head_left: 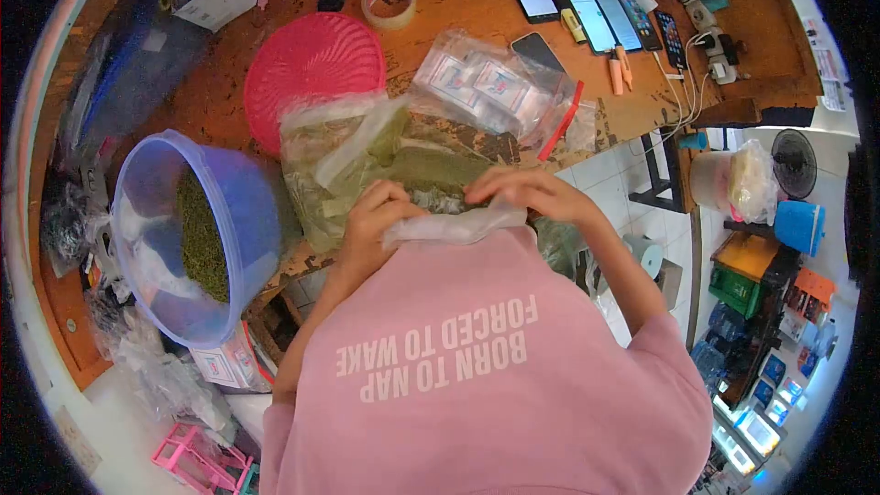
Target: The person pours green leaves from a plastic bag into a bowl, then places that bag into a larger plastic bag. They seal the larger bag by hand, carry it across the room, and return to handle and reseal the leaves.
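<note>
A clear plastic bag (440, 165) with green material inside lies at the table's front edge, its opening towards my pink shirt. My left hand (376, 215) grips one side of the bag's whitish rim (449, 229), fingers curled round it. On the other side of the opening, my right hand (518, 192) has bent fingers pressed on the rim. Beside the bag stands a translucent blue tub (252, 229) holding dark green shredded material (200, 238). A round pink lid (312, 69) lies behind the bag, which overlaps its lower edge.
Labelled plastic packets (486, 87) with a red strip lie behind my hands. A tape roll (389, 5) sits farther back. Several phones (600, 18) and white charging cables (683, 101) occupy the back right. A fan (794, 163) stands beyond the table on the right.
</note>
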The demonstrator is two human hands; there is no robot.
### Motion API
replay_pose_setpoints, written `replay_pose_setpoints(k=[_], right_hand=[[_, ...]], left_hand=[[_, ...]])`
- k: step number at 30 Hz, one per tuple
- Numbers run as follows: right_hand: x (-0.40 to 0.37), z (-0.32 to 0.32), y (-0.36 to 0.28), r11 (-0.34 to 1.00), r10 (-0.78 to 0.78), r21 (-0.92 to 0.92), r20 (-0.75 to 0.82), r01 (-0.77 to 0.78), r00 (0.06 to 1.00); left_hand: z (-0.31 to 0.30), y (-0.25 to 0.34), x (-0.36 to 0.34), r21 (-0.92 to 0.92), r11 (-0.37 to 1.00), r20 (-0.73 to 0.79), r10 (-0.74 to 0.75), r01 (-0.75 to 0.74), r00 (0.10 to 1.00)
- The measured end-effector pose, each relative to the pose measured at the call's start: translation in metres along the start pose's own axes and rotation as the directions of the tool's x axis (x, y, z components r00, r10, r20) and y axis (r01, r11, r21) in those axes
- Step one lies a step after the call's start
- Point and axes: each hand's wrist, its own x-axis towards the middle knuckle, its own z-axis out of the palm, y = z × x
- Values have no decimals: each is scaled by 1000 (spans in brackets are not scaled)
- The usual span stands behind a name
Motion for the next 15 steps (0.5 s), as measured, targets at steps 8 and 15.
replay_pose_setpoints(k=[8, 15], right_hand=[[38, -14, -4, 996, 83, -33, 187, -78, 979], [64, -34, 4, 893, 438, -134, 42, -430, 898]], left_hand=[[10, 2, -2, -145, 971, -136, -210, 190, 968], [6, 5, 9, -97, 987, -78, -135, 127, 988]])
